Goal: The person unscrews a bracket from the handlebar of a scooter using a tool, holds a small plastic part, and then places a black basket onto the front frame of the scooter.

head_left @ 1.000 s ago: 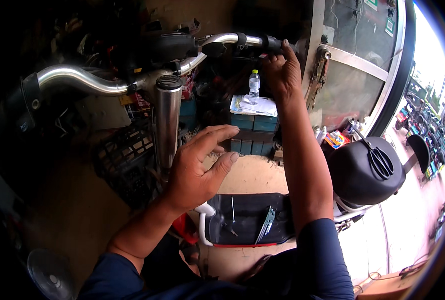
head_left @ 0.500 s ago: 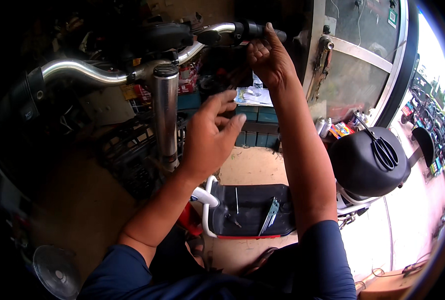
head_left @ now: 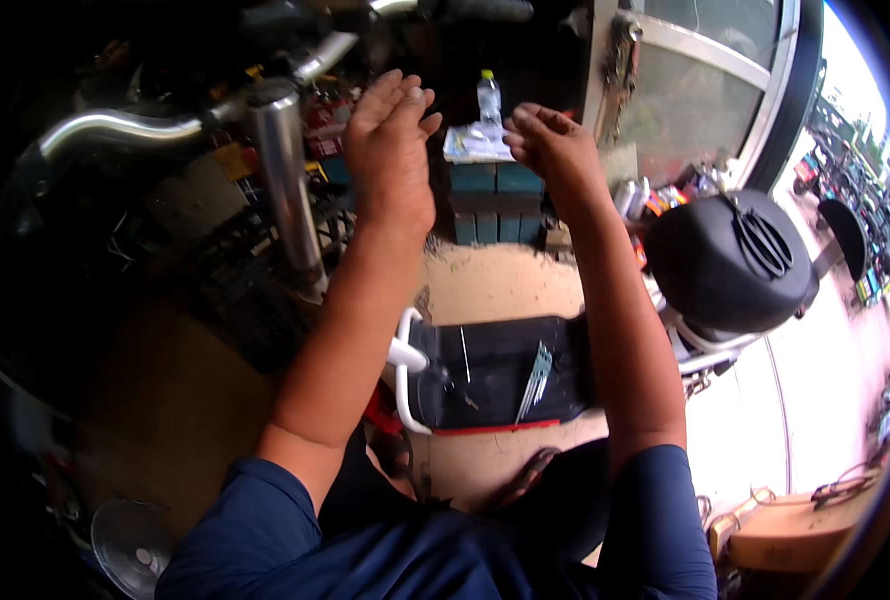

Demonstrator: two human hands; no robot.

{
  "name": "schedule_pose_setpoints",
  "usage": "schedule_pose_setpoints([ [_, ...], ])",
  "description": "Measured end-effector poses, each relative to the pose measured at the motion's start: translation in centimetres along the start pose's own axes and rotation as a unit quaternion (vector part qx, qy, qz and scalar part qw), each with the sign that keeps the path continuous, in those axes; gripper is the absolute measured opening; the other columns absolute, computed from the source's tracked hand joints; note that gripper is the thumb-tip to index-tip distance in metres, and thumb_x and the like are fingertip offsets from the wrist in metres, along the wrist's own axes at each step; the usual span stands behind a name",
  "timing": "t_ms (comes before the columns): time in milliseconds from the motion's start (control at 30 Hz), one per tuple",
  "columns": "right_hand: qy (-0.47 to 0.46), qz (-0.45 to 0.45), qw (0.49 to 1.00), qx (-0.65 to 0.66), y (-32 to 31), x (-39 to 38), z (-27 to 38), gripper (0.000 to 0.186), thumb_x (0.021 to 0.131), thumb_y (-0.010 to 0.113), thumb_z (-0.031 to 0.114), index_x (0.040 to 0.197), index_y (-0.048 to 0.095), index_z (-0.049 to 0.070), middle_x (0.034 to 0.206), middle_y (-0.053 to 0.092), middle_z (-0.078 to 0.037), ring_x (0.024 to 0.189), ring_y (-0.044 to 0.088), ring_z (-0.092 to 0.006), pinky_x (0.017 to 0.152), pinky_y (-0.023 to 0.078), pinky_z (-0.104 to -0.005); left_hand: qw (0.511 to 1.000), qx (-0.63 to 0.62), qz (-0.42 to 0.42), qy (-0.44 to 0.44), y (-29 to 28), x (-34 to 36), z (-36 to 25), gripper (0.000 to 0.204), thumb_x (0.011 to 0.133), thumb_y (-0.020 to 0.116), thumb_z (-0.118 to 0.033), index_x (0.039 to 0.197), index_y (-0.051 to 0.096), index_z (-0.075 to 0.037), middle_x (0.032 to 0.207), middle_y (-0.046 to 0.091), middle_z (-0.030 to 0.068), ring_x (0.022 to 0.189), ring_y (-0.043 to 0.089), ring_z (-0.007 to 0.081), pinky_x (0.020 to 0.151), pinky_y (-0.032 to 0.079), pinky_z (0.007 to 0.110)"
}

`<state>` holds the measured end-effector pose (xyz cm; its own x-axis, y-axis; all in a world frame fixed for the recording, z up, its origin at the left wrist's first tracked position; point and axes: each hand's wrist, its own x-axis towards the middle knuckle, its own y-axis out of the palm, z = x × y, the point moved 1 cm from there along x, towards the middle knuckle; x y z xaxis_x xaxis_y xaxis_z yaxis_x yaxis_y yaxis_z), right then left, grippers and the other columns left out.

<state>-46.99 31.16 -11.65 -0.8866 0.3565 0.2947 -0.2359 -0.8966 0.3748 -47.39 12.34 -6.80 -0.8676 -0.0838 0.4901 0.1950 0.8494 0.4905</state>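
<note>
Handlebar (head_left: pixel 115 127) of bent silver tube runs across the upper left, joined to a thick silver post (head_left: pixel 290 185); its right grip (head_left: pixel 485 8) lies at the top edge. Left hand (head_left: pixel 390 150) is raised just to the right of the post, apart from it, palm turned inward, fingers straight, close together and released. Right hand (head_left: pixel 560 155) is lifted below the grip and apart from it, fingers bent toward the thumb; whether they pinch something small I cannot tell.

Below the forearms, a black footboard (head_left: pixel 500 345) with a red lower edge carries a thin rod (head_left: pixel 466 355), a fan of hex keys (head_left: pixel 537 380) in a teal holder and a small dark item, too unclear to name. Black seat (head_left: pixel 720 265) sits at the right, a looped cord (head_left: pixel 762 235) on top.

Between the hands, farther off, a clear bottle (head_left: pixel 489 98) with a green cap and a pale label stands beside printed papers (head_left: pixel 475 143) on blue-green boxes (head_left: pixel 495 180). Near the glass door (head_left: pixel 685 100) lies a bright orange packet (head_left: pixel 665 200) beside pale cans (head_left: pixel 632 197). Print on these is too small or blurred to read.
</note>
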Motion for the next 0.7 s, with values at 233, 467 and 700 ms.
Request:
schedule_pose_setpoints([
  [233,0.027,0.175,0.767,-0.617,-16.2,-13.0,-13.5,0.026,0.082,0.072,0.03,0.084,0.078,0.005,0.086,0.072,-0.022,0.08,0.071,-0.0407,0.078,0.058,-0.048,0.926,0.134,0.242,-0.257,-8.3,-16.2,4.3,0.025,0.103,0.061,-0.009,0.125,0.067,0.001,0.112,0.075,0.0093,0.102,0.07,0.0154,0.086,0.055,0.029],
  [467,0.129,0.153,0.703,-0.682,-18.8,-20.6,-17.3,0.015,0.08,0.066,0.016,0.076,0.076,0.005,0.082,0.072,-0.022,0.085,0.072,-0.0404,0.081,0.058,-0.0494,0.835,0.354,0.257,-0.335,-17.5,-24.1,16.1,0.021,0.095,0.072,-0.009,0.113,0.071,0.001,0.099,0.076,0.0086,0.088,0.072,0.0154,0.076,0.057,0.029],
  [700,0.005,0.131,0.733,-0.668,-17.1,-20.0,-19.3,0.018,0.08,0.064,0.01,0.09,0.078,0.008,0.092,0.074,-0.021,0.094,0.072,-0.0407,0.082,0.058,-0.0515,0.8,0.452,0.287,-0.27,-17.6,-28.2,18.5,0.02,0.088,0.074,-0.009,0.106,0.074,-0.001,0.092,0.077,0.0155,0.087,0.075,0.0286,0.08,0.059,0.038],
])
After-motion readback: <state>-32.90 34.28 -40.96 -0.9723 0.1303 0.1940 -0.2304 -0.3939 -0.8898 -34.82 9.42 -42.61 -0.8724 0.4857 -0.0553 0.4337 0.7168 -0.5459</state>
